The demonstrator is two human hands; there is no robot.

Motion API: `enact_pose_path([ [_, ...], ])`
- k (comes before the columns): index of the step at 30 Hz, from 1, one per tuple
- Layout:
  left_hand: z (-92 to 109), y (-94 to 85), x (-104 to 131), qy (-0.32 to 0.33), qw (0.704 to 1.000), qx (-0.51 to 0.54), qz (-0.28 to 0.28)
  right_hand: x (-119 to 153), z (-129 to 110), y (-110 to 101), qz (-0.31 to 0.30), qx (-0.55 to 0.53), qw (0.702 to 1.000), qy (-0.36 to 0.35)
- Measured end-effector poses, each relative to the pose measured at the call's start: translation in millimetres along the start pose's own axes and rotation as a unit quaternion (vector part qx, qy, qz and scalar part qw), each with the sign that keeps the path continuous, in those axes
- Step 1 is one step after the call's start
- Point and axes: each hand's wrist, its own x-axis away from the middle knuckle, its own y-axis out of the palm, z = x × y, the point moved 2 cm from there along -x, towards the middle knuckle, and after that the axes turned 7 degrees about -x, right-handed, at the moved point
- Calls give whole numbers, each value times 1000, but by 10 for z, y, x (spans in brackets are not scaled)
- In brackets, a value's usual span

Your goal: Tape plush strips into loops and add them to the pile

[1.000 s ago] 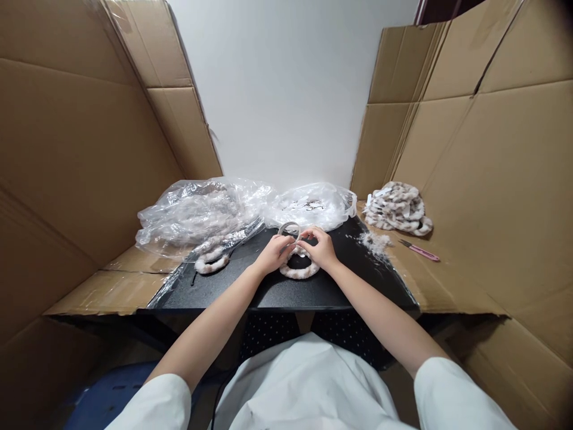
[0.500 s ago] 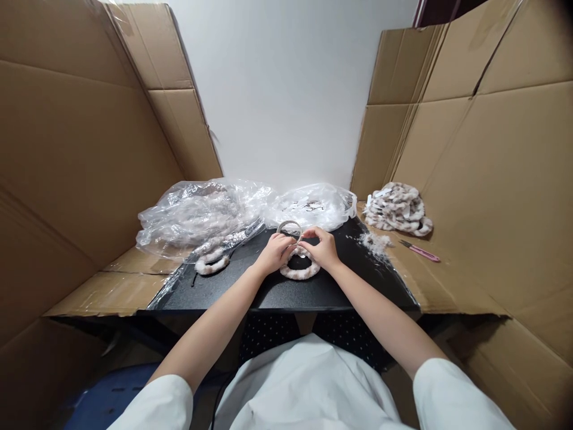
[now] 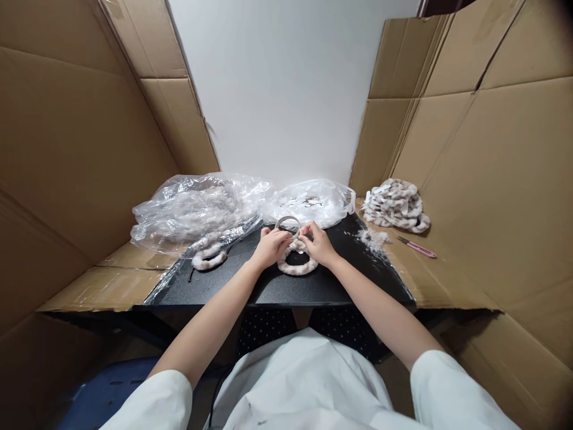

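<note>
A thin greyish ring stands up between my two hands, at the middle of the black table. My left hand has its fingers closed on the ring's lower left part. The fingertips of my right hand are pinched at its lower right side. Just below the fingers a fluffy white and brown ring lies on the table; its top edge is partly hidden by the hands. Whether the two rings are joined cannot be made out.
Another fluffy ring lies left beside a large clear plastic bag. A second bag sits behind my hands. At the right are loose fluff, pink snips and a pile of fluffy rings. Cardboard walls flank the black table.
The whole view has shifted slightly. My right hand's fingers have moved a little up along the thin ring, and more of the fluffy ring's top shows between the hands.
</note>
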Motion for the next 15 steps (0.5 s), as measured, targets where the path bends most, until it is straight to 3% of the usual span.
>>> enact_pose_path([
  [3, -42, -8, -7, -16, 1000, -15, 12, -3, -39, 46, -96, -98, 990, 45],
  [5, -65, -29, -8, -20, 999, -32, 9, -34, -67, 13, -126, -172, 974, 82],
  [11, -180, -129, -15, -22, 1000, -8, 20, -164, -70, -332, -59, -275, 947, 155],
  [15, -207, -153, -19, -36, 998, -12, 49, -158, -26, -379, -46, -193, 971, 131],
])
